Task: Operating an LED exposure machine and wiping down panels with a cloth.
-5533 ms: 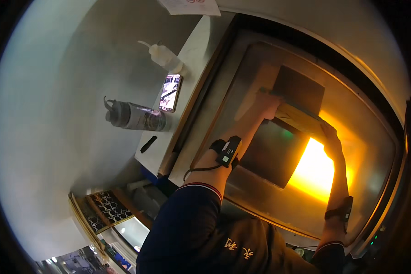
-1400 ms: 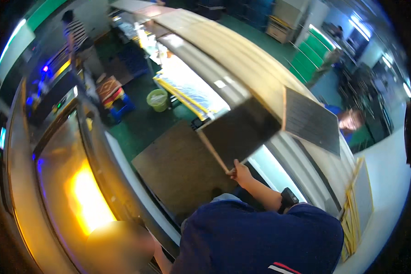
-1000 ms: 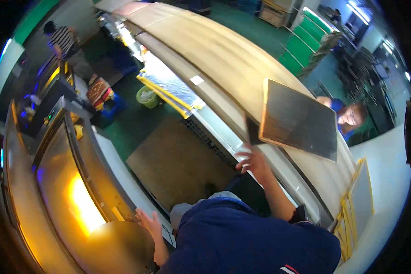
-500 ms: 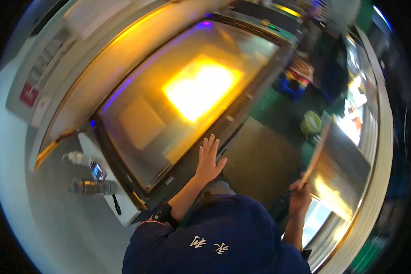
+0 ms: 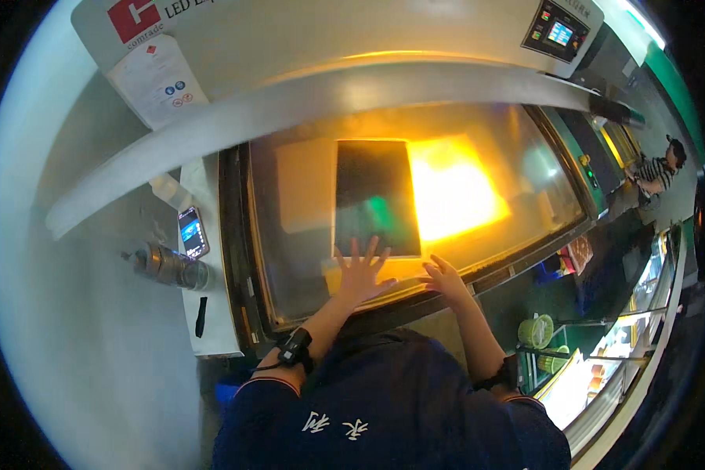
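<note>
The left hand (image 5: pixel 359 276) hides a bit of the dark board (image 5: pixel 373 192); you can't tell if they touch. Left of that hand, a grey bar (image 5: pixel 329 94) hides part of a white bottle (image 5: pixel 172 192). Far right of the right hand (image 5: pixel 445 282), a person (image 5: pixel 656 171) is too small to see well.

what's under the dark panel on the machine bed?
Around the dark panel, the machine bed shows, with a bright yellow glow along its right side. Whatever lies directly beneath is covered. The left hand hides part of the near edge.
</note>
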Motion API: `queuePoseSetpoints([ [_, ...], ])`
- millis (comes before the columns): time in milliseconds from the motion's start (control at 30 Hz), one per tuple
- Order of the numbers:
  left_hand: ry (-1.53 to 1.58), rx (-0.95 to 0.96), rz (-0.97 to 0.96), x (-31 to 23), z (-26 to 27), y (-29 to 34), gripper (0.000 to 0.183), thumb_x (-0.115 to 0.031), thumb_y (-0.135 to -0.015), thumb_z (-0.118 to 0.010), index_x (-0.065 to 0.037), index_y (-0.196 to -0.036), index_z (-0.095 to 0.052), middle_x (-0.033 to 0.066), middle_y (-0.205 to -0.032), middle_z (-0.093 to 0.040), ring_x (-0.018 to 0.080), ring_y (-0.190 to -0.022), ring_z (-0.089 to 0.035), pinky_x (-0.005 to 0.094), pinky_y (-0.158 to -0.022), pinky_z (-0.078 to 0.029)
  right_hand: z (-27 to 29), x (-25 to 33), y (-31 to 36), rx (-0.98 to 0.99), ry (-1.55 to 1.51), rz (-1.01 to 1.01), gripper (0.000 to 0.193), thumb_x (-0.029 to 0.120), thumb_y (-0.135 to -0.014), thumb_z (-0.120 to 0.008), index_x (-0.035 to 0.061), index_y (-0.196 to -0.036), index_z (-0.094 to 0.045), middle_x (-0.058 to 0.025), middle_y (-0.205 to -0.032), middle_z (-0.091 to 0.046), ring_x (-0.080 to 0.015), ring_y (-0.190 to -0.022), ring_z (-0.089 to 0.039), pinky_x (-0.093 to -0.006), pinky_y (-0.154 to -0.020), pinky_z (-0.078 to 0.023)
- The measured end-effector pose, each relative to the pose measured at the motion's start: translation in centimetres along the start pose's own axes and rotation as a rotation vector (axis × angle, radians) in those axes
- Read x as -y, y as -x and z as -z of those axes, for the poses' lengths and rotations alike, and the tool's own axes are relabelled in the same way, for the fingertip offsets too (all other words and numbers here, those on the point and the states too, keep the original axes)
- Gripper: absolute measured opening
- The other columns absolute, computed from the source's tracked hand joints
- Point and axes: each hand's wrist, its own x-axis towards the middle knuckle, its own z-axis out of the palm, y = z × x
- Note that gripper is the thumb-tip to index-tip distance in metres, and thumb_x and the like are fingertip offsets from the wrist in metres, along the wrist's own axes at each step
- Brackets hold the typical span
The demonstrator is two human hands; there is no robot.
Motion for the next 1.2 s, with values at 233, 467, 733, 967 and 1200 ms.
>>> queuePoseSetpoints([
  [233, -0.111, -0.134, 0.222, 4.5, -1.5, -3.7, 0.081, -0.077, -0.084, -0.04, -0.03, -0.15, -0.035, 0.0068, -0.162, -0.014, 0.0485, -0.145, -0.005, 0.0805, -0.101, -0.001, 13.9, 16.5, 5.4, -0.955, 0.864, 1.082, 0.075, 0.025, -0.089, -0.066, 0.0044, -0.15, -0.028, -0.0192, -0.154, -0.03, -0.0326, -0.143, -0.028, -0.045, -0.118, -0.02],
  [467, -0.158, 0.01, 0.271, 3.6, -1.2, -6.4, 0.08, -0.078, -0.085, -0.035, -0.032, -0.151, -0.033, 0.004, -0.163, -0.01, 0.0448, -0.147, -0.002, 0.0791, -0.103, 0.004, 20.1, 36.3, 12.7, -0.852, 0.91, 1.33, 0.05, 0.014, -0.079, -0.074, 0.006, -0.126, -0.057, -0.0115, -0.122, -0.06, -0.0253, -0.117, -0.054, -0.039, -0.104, -0.038],
  [733, -0.146, -0.125, 0.32, 3.1, -0.9, -4.6, 0.079, -0.072, -0.089, -0.036, -0.021, -0.149, -0.036, 0.0092, -0.16, -0.02, 0.0425, -0.146, -0.011, 0.0762, -0.106, -0.002, 18.2, 27.3, 14.0, -0.895, 1.179, 1.351, 0.045, 0.0, -0.066, -0.072, 0.0044, -0.108, -0.058, -0.0115, -0.104, -0.056, -0.0314, -0.1, -0.054, -0.0394, -0.094, -0.042],
  [967, 0.315, 0.021, 0.261, -8.6, -4.2, 2.1, 0.075, -0.059, -0.091, -0.049, -0.002, -0.139, -0.044, 0.0254, -0.14, -0.046, 0.0439, -0.132, -0.04, 0.0597, -0.108, -0.027, 18.8, 15.2, 15.5, -0.784, 1.242, 1.275, 0.027, 0.013, -0.058, -0.076, 0.0097, -0.077, -0.058, -0.0095, -0.08, -0.056, -0.0379, -0.088, -0.055, -0.0489, -0.095, -0.041],
  [1200, 0.837, 0.298, -0.417, -19.9, -2.7, 6.4, 0.048, -0.037, -0.099, -0.05, -0.008, -0.137, -0.052, 0.0147, -0.135, -0.056, 0.0349, -0.123, -0.053, 0.0455, -0.106, -0.04, 19.8, 0.1, 7.8, -0.074, 1.676, 0.41, 0.033, 0.042, -0.067, -0.081, 0.0112, -0.076, -0.075, -0.013, -0.075, -0.069, -0.0316, -0.081, -0.069, -0.0426, -0.069, -0.055],
])
